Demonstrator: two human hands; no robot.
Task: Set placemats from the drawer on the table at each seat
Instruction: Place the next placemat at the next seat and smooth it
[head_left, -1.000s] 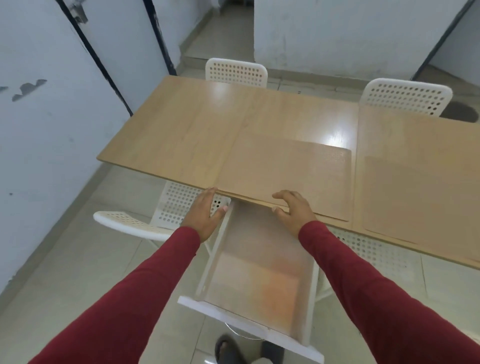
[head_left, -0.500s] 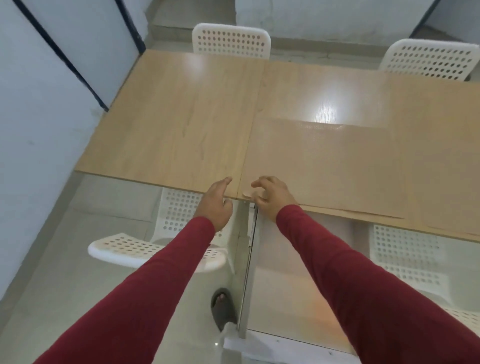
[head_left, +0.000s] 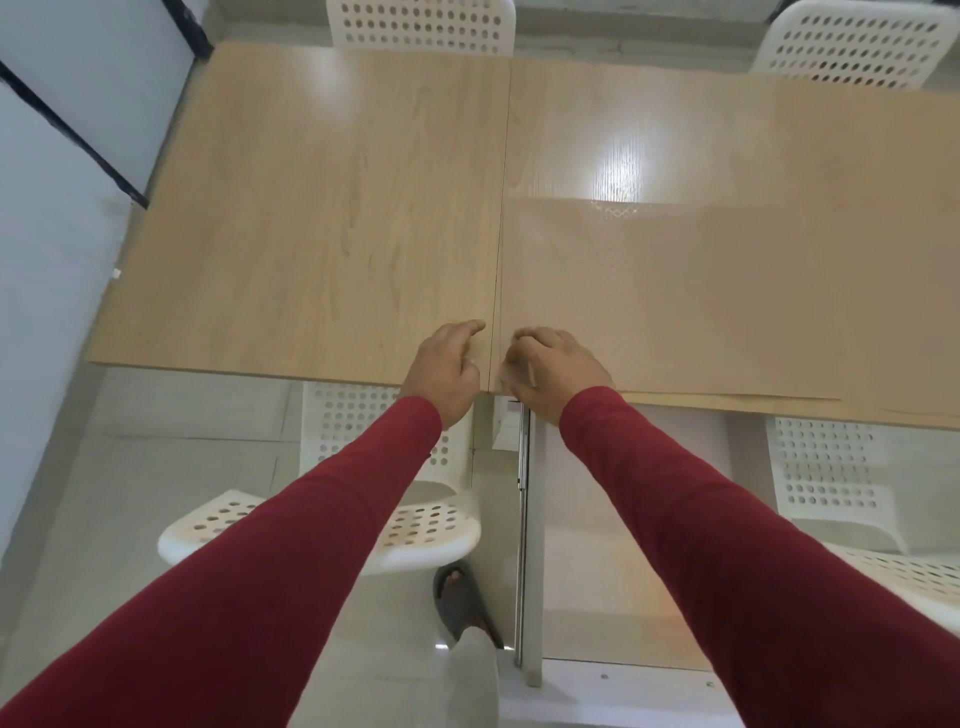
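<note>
A thin tan placemat (head_left: 701, 301) lies flat on the right half of the light wood table (head_left: 311, 208), its left edge along the table's middle seam. More mat edges show beneath it at the front edge. My right hand (head_left: 556, 369) is curled over the mat's near-left corner, fingers pinching it at the table's edge. Just left of the seam, my left hand (head_left: 444, 371) rests on the bare tabletop and holds nothing. Below the table edge the white drawer (head_left: 597, 545) stands pulled out toward me.
White perforated chairs stand at the near left (head_left: 363, 467), near right (head_left: 831, 467), far left (head_left: 421, 26) and far right (head_left: 852, 47). A pale wall (head_left: 52, 260) runs along the left. My sandalled foot (head_left: 460, 603) is on the tiled floor beside the drawer.
My right hand slid left along the mat's front edge to its near-left corner. My left hand rose from below the edge onto the tabletop. The view moved closer and tilted down.
</note>
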